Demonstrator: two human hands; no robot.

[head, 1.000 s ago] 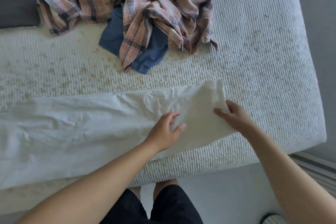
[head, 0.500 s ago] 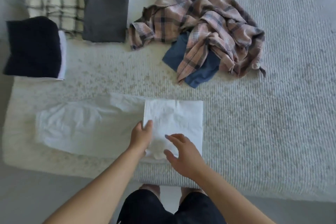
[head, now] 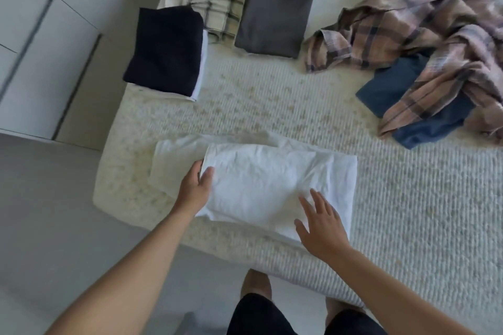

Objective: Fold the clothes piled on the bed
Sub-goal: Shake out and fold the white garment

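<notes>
Three folded garments — black [head: 164,49], checked [head: 206,0], grey [head: 275,8] — one half-folded white garment [head: 266,179], two unfolded — plaid shirt [head: 424,35], blue garment [head: 394,87], two hands — left [head: 194,187], right [head: 321,228]

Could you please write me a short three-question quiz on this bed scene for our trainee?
1. True or false: the left hand holds the left edge of the white garment's top layer.
2. Which clothes remain unfolded? A) black stack B) grey piece C) plaid shirt and blue garment
3. Where is the right hand, and are its fingers straight or curled?

Key: 1 true. 2 C. 3 At the white garment's near right part, fingers spread straight.
</notes>
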